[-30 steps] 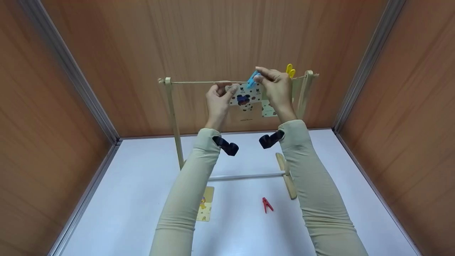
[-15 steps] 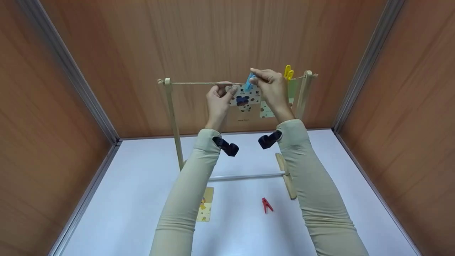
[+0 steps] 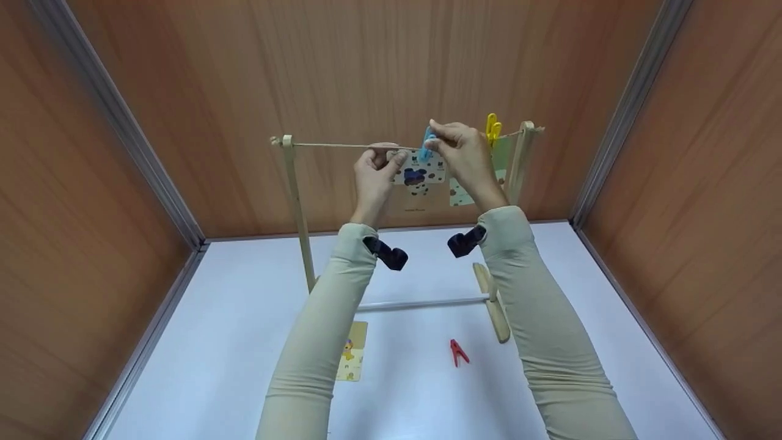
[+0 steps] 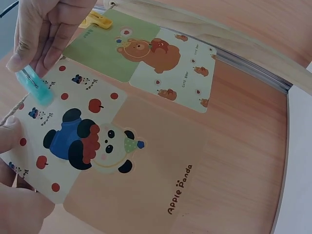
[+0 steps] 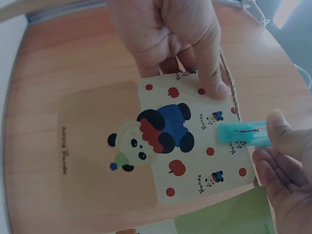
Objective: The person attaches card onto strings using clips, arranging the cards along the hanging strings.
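My left hand (image 3: 377, 180) pinches the upper left corner of a panda card (image 4: 90, 131) against the twine (image 3: 333, 145), thumb in front. The card hangs down, printed "Apple Panda", half dotted white and half tan. Between the thumb and fingers of my right hand (image 3: 467, 156) is a blue clothespin (image 5: 243, 133), which sits over the twine and the card's top edge near its middle. To the right, a yellow clothespin (image 3: 493, 129) holds a green and white bear card (image 4: 146, 61) on the same twine; in the head view my right hand partly covers that card.
The twine runs between two wooden posts (image 3: 297, 214) of a stand with a white bottom rod (image 3: 427, 303). On the white table (image 3: 244, 342) lie a red clothespin (image 3: 458, 352) and a yellow card (image 3: 352, 351), partly behind my left sleeve. Wood-grain panels surround the table.
The blue clothespin has gone from tilted to nearly upright and moved slightly left and down onto the card's top edge with my right hand. My left hand stays at the corner.
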Demonstrator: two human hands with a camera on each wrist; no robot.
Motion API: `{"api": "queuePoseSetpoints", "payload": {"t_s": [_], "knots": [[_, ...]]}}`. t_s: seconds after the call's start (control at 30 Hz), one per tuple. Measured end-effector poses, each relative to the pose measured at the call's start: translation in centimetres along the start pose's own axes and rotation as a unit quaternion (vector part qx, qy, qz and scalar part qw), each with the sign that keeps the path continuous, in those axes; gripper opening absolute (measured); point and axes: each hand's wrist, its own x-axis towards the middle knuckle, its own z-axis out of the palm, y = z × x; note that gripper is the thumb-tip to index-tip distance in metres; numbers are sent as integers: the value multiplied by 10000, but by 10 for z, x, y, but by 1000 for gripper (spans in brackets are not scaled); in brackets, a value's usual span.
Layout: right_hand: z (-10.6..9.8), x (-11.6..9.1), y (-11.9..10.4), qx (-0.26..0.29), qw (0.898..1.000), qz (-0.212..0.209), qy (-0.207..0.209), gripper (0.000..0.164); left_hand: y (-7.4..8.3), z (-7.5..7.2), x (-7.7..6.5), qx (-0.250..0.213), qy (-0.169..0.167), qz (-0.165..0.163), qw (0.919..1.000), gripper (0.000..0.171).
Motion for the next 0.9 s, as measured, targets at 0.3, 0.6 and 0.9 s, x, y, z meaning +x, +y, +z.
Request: {"api": "queuePoseSetpoints", "payload": {"t_s": [0.3, 0.6, 0.9], "knots": [[4, -3, 4, 328, 9987, -241, 317, 41, 3, -3, -1, 189, -252, 1, 9995, 19], [4, -3, 7, 881, 9940, -325, 560, 38, 3, -15, -1, 399, -399, -13, 9984, 27], [4, -15, 17, 1320, 9908, -28, 301, 39, -10, -36, -8, 374, -565, -309, 9972, 33]]}}
